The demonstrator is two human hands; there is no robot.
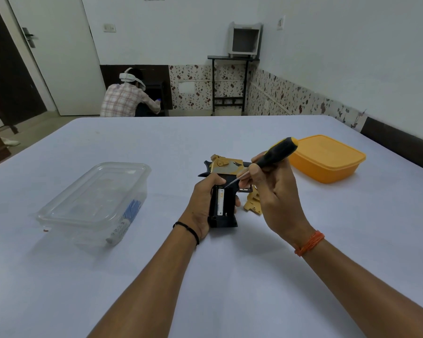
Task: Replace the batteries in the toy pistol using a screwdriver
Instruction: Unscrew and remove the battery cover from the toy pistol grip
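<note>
Prying at a battery (pixel 220 201) in the opened grip of the toy pistol (pixel 224 191), frame centre.
Pistol was gripped by left hand (pixel 200 203); screwdriver (pixel 269 158) was pinched by right hand (pixel 276 198); gold cover (pixel 253 203) was laid beside. Swap and re-closing were judged outstanding.

The right hand (pixel 276 191) hides the toy pistol's (pixel 224 189) barrel and part of the gold cover (pixel 252 203) beside it. Left of the pistol, the clear tub's (pixel 93 203) blue and white contents are too blurred to name.
</note>
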